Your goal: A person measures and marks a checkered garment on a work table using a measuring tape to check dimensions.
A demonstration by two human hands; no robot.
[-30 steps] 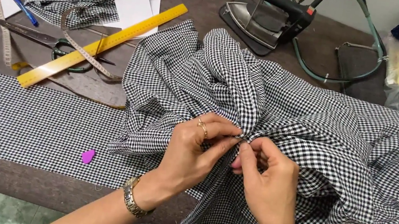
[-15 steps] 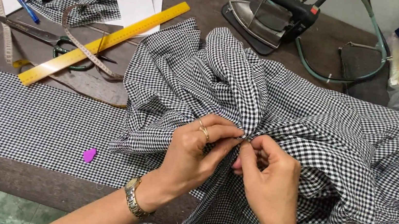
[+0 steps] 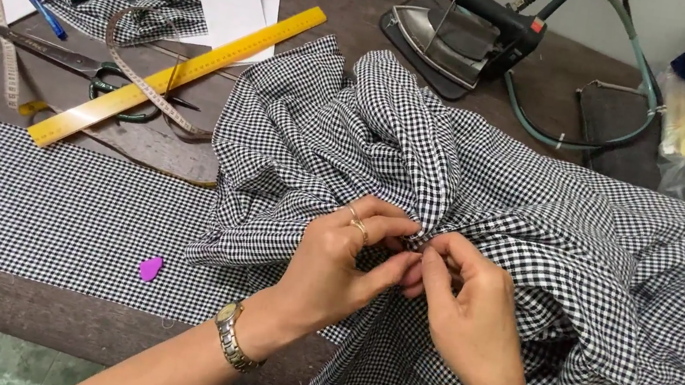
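A left hand (image 3: 346,264) and right hand (image 3: 464,312) meet fingertip to fingertip. Both pinch one gathered fold of checked fabric (image 3: 470,175), which spreads out around them.

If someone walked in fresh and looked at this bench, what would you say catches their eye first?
Probably the big heap of black-and-white checked cloth at the centre and right of the table, with the left hand and right hand pinching a gathered spot together at its middle. Next, the yellow ruler lying slantwise at upper left beside the scissors, and the iron at the table's far edge.
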